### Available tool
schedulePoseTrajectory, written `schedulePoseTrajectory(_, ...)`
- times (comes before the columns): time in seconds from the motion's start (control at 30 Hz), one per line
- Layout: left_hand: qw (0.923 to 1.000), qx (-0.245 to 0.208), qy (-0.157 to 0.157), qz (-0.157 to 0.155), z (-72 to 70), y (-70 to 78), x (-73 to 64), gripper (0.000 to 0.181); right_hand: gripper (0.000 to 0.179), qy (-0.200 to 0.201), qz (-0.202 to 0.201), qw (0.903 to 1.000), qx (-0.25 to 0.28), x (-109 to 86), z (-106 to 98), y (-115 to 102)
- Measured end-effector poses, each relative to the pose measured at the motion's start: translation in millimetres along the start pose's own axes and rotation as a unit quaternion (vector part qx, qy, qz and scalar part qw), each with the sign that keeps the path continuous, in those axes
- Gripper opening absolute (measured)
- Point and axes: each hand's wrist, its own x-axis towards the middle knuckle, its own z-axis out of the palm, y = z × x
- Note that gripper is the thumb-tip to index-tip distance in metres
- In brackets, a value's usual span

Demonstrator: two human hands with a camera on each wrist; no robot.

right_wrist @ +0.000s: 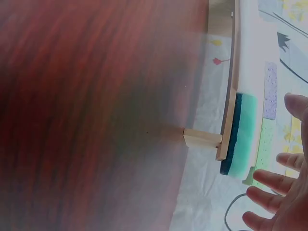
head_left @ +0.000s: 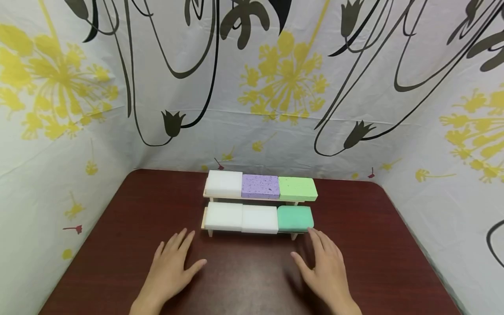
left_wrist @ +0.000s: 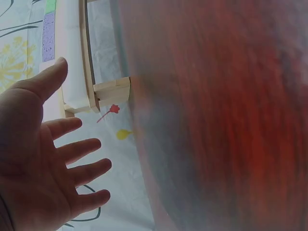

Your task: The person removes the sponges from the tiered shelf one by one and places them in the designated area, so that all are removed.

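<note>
Two low wooden racks stand one behind the other, each bearing a row of sponges. On the front rack lie a left white sponge, a second white sponge and a teal sponge with a dark underside. The back rack carries a white sponge, a speckled purple sponge and a light green sponge. My left hand, fingers spread, is left of the front rack and holds nothing. My right hand is equally spread, its fingertips near the teal sponge; whether they touch it I cannot tell.
Beneath the racks is a dark red-brown wooden table with rounded far corners. A white cloth printed with yellow flowers and dark stems hangs behind it and along both sides.
</note>
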Motion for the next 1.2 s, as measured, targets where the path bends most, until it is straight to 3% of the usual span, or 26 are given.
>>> schedulePoseTrajectory(0.33,0.9997,-0.023,-0.005,-0.004,0.1,-2.0,6.5,0.076,0.070,0.015,-0.008,0.9998,0.011,2.4,-2,2)
schedulePoseTrajectory(1.2,0.9989,-0.047,0.000,0.005,6.0,-8.4,21.4,0.060,0.070,0.001,0.008,1.0000,0.006,5.4,3,6)
